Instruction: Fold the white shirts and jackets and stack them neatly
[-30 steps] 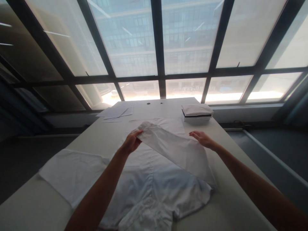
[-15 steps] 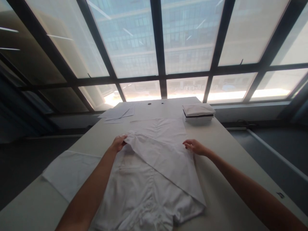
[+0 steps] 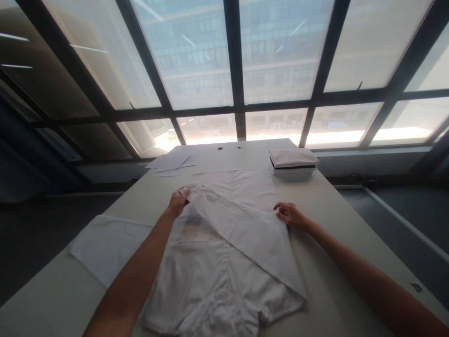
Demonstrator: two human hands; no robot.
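Note:
A white buttoned shirt [image 3: 206,262] lies spread on the table, its collar end nearest me. One sleeve [image 3: 242,220] is folded across the body from the right, making a slanting edge. My left hand [image 3: 178,202] is closed on the end of that sleeve, pinching it at the shirt's left side. At the right edge of the shirt, my right hand [image 3: 289,215] rests with loosely bent fingers apart, touching or just over the fabric. On the left lies a flat white sleeve-like piece [image 3: 108,238]; my left forearm hides where it joins the shirt.
A stack of folded clothes [image 3: 293,161], pale on top with a dark layer beneath, sits at the far right of the white table [image 3: 326,262]. Loose paper sheets [image 3: 173,161] lie at the far left. Large windows [image 3: 273,51] stand beyond the table.
My left hand still holds the sleeve end in nearly the same place. The fingers of my right hand have shifted slightly at the shirt's right edge. The whole view has moved a little.

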